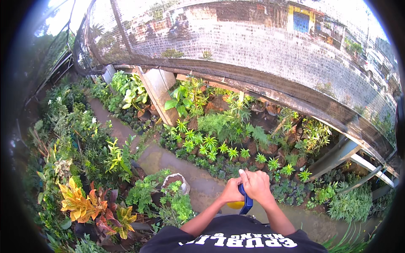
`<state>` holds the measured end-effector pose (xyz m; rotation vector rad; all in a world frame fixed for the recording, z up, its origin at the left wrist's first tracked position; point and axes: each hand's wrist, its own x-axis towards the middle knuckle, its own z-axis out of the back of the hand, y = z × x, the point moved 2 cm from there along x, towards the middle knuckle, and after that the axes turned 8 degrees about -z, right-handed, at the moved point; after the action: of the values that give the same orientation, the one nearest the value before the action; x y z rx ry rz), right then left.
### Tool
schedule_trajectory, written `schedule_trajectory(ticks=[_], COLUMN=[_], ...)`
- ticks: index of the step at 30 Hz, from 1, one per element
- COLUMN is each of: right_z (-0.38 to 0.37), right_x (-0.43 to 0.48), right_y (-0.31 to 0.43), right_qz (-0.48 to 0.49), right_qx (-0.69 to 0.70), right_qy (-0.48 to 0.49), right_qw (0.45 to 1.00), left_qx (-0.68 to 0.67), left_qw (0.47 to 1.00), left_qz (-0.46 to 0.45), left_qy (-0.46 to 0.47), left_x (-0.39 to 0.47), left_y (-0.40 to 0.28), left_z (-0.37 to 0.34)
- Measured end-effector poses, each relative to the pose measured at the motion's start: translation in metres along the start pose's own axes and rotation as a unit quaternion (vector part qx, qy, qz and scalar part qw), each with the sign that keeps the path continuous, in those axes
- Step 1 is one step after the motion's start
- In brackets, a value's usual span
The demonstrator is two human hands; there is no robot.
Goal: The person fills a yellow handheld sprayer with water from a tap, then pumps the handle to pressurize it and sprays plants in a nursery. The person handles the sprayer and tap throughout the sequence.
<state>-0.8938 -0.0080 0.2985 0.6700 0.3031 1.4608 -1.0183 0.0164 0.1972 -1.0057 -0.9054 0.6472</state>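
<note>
Close in front of my black shirt point(234, 229), both hands meet around a blue plastic handle point(247, 204). It looks like part of a hand tool or sprayer, but its exact kind is hidden by my hands. My right hand point(258, 186) wraps over its top, thumb lying across. From the other side my left hand point(231, 192) grips it, knuckles against the right hand, most fingers out of sight. Just below the left hand a rounded yellow part point(235, 205) shows beside the blue one.
A wet path point(174, 163) runs between plant beds. Light-green potted seedlings point(210, 143) stand in rows beyond it. A white pot point(185, 186) and an orange-yellow croton point(79, 204) are at left. Concrete posts point(158, 91) and shade netting point(221, 41) border the far side, with a street behind.
</note>
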Motion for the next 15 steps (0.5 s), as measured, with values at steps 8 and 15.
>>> schedule_trajectory(ticks=[8, 15], right_z=[0.016, 0.070], right_x=[0.006, 0.018], right_y=[0.011, 0.047], right_qz=[0.042, 0.092], right_qx=[0.001, 0.024], right_qy=[0.054, -0.037], right_qw=[0.998, 0.995], left_qx=[-0.025, -0.043], left_qw=[0.998, 0.993], left_qz=[0.006, -0.065], left_qy=[0.056, 0.084], left_x=[0.001, 0.020], left_y=[0.005, -0.018], left_z=[0.006, 0.018])
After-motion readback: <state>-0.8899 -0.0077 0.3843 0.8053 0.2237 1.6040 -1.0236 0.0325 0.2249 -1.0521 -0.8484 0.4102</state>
